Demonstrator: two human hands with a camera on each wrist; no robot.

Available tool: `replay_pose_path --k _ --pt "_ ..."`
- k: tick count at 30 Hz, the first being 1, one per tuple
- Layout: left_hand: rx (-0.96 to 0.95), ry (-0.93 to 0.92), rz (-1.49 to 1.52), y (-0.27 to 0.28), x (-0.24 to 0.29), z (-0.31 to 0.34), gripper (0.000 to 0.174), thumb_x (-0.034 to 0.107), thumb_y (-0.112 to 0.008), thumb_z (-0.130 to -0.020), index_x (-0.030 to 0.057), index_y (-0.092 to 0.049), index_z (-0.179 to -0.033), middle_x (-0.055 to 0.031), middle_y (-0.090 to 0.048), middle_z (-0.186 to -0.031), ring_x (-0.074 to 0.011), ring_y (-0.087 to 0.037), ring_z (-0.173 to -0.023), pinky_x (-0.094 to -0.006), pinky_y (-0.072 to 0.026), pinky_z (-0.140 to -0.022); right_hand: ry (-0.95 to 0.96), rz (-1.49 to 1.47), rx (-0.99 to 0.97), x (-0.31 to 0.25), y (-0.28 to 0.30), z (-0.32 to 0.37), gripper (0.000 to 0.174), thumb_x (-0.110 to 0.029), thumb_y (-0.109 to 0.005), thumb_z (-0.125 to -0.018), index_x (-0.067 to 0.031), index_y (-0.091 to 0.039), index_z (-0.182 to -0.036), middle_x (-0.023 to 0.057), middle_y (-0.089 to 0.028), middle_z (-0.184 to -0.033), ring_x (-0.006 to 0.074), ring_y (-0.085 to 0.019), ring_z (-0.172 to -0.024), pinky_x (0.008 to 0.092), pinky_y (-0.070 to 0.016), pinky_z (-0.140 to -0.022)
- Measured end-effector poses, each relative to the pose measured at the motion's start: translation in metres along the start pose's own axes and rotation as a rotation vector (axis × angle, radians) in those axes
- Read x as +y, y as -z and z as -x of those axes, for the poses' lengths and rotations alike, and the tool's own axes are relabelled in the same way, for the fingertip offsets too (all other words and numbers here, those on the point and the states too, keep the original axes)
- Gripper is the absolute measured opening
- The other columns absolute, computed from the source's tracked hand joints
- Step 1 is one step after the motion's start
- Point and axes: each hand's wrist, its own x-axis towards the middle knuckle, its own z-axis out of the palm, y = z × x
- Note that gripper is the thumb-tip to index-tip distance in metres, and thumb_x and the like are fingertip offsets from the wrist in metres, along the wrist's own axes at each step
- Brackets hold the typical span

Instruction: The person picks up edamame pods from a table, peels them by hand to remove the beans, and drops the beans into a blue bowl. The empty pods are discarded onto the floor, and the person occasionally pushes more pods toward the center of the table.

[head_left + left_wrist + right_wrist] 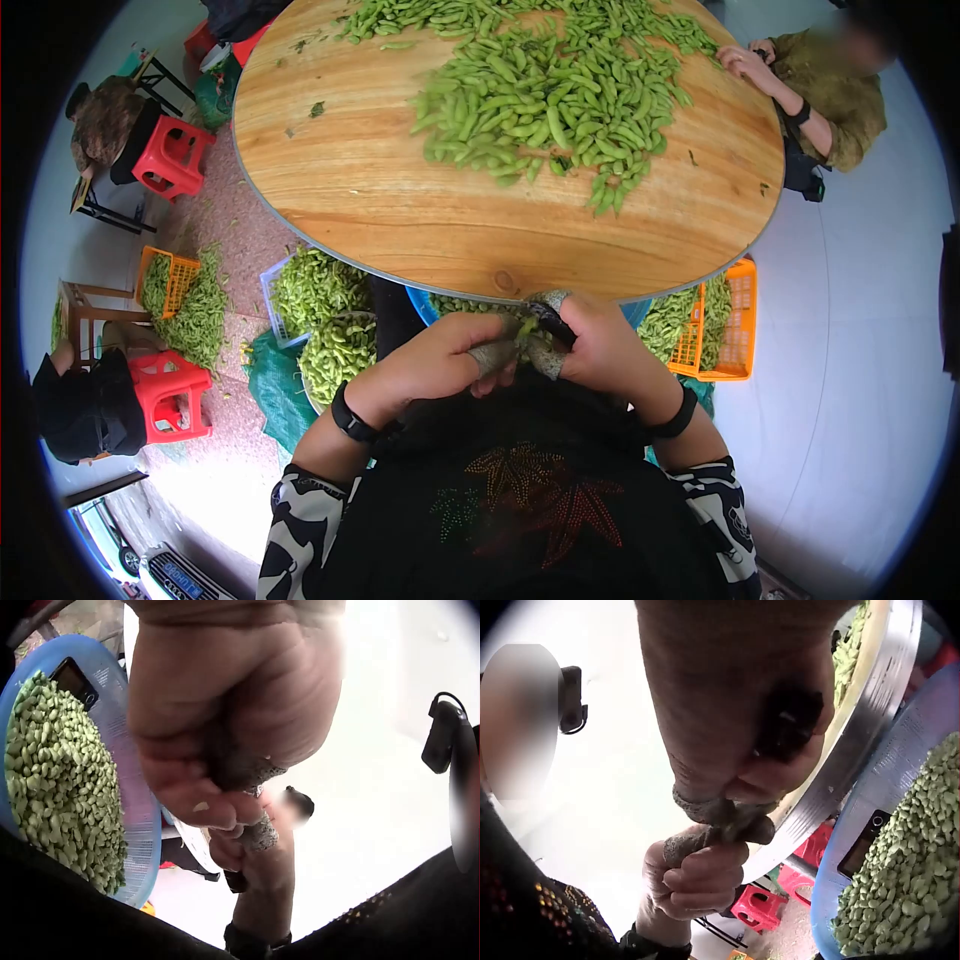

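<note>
Both hands meet at chest height, just in front of the table edge. Fingers of my left hand (450,350) and right hand (605,345) wear grey, rough-looking covers on their tips. Between them both hands pinch a green soybean pod (526,328), mostly hidden by the fingers. A small black object (787,724) lies against the palm of the right hand; its kind does not show. Below the hands, a blue basket (146,825) holds many shelled green beans (64,780). A dark device with a screen (73,679) sits inside the basket, by its wall.
Unshelled pods (560,100) are heaped on the round wooden table (400,225). Orange crates (742,340) of pods stand at right and left. A green sack (280,385) and red stools (172,160) are at left. Another person (830,90) sits at the table's right.
</note>
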Motion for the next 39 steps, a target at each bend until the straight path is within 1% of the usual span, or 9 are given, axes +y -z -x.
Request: replay_pose_path --k 8,16,19,22,25,29,34,36,39 --pt "-0.023 0.028 0.027 0.006 -0.005 -0.003 0.01 0.007 -0.047 -0.086 0.0038 -0.057 -0.085 -0.0009 -0.057 -0.071 -0.0073 -0.049 -0.057 -0.0221 -0.0395 -0.052 0.014 0.095 0.007 -0.001 -0.001 -0.004 0.027 -0.021 -0.07 -0.074 -0.0005 -0.055 -0.082 0.019 -0.058 -0.077 0.0396 -0.058 -0.075 0.0442 -0.0457 -0.064" --pt "0.115 0.064 0.036 0.017 -0.009 0.022 0.039 -0.001 -0.046 -0.081 0.0013 -0.058 -0.119 -0.0019 -0.056 -0.071 -0.0081 -0.05 -0.061 -0.0238 -0.0432 -0.056 0.08 0.155 0.247 -0.001 -0.011 0.006 0.026 -0.017 -0.07 -0.073 0.0 -0.057 -0.087 0.0176 -0.058 -0.081 0.0376 -0.058 -0.074 0.0436 -0.0464 -0.063" --pt "0.376 -0.032 -0.122 0.003 -0.02 0.024 0.028 0.0 -0.049 -0.083 0.0005 -0.061 -0.109 -0.0057 -0.058 -0.071 -0.0131 -0.056 -0.061 -0.0272 -0.0469 -0.058 0.016 0.11 0.223 0.005 -0.01 0.006 0.029 -0.016 -0.07 -0.072 -0.0001 -0.058 -0.092 0.0171 -0.058 -0.082 0.0374 -0.058 -0.077 0.0432 -0.0474 -0.064" --pt "0.37 -0.132 -0.443 -0.006 -0.013 0.015 0.017 0.0 -0.053 -0.083 0.0 -0.062 -0.097 -0.0112 -0.061 -0.072 -0.0195 -0.062 -0.065 -0.0302 -0.0495 -0.061 0.032 0.104 0.124 -0.004 -0.01 0.002 0.029 -0.016 -0.07 -0.072 -0.0001 -0.059 -0.094 0.0172 -0.058 -0.083 0.0376 -0.059 -0.078 0.0425 -0.0486 -0.065" --pt "0.37 -0.187 -0.323 -0.008 -0.007 0.005 0.009 0.001 -0.054 -0.082 -0.0007 -0.061 -0.087 -0.0142 -0.062 -0.071 -0.0241 -0.065 -0.065 -0.0304 -0.0501 -0.059 0.027 0.133 0.138 -0.005 -0.011 0.001 0.031 -0.016 -0.07 -0.071 -0.0003 -0.06 -0.096 0.017 -0.059 -0.086 0.0371 -0.059 -0.08 0.0423 -0.0496 -0.067" --pt "0.475 -0.238 -0.337 0.002 -0.026 0.006 0.015 0.0 -0.054 -0.082 -0.0005 -0.062 -0.095 -0.0125 -0.062 -0.069 -0.0216 -0.065 -0.062 -0.0296 -0.0505 -0.058 0.019 0.223 0.236 0.002 -0.006 0.011 0.03 -0.016 -0.071 -0.071 -0.0025 -0.062 -0.097 0.0165 -0.06 -0.088 0.0366 -0.06 -0.08 0.0419 -0.0493 -0.067" --pt "0.574 -0.098 -0.203 0.017 -0.015 0.047 0.028 0.001 -0.055 -0.084 0.0002 -0.061 -0.111 -0.0099 -0.062 -0.069 -0.0129 -0.062 -0.061 -0.0269 -0.0495 -0.059 0.06 0.233 0.108 -0.012 0.021 0.009 0.028 -0.017 -0.07 -0.073 -0.0047 -0.064 -0.098 0.0154 -0.063 -0.089 0.0353 -0.061 -0.083 0.0406 -0.0492 -0.068" --pt "0.641 -0.067 -0.167 0.027 -0.03 0.075 0.026 0.001 -0.056 -0.084 0.0 -0.061 -0.11 -0.0104 -0.062 -0.07 -0.0123 -0.061 -0.062 -0.0264 -0.049 -0.058 -0.059 0.354 -0.196 -0.014 0.039 -0.003 0.027 -0.02 -0.068 -0.077 -0.0056 -0.064 -0.099 0.0147 -0.065 -0.088 0.0345 -0.062 -0.081 0.0411 -0.0493 -0.066" --pt "0.737 0.173 -0.438 0.043 -0.071 0.11 0.037 0.005 -0.062 -0.082 -0.0026 -0.056 -0.118 -0.0095 -0.063 -0.087 -0.0147 -0.061 -0.066 -0.0266 -0.049 -0.061 -0.184 0.366 -0.14 -0.019 0.048 -0.027 0.025 -0.025 -0.067 -0.08 -0.0055 -0.063 -0.095 0.0138 -0.065 -0.084 0.0348 -0.062 -0.076 0.042 -0.0488 -0.062"
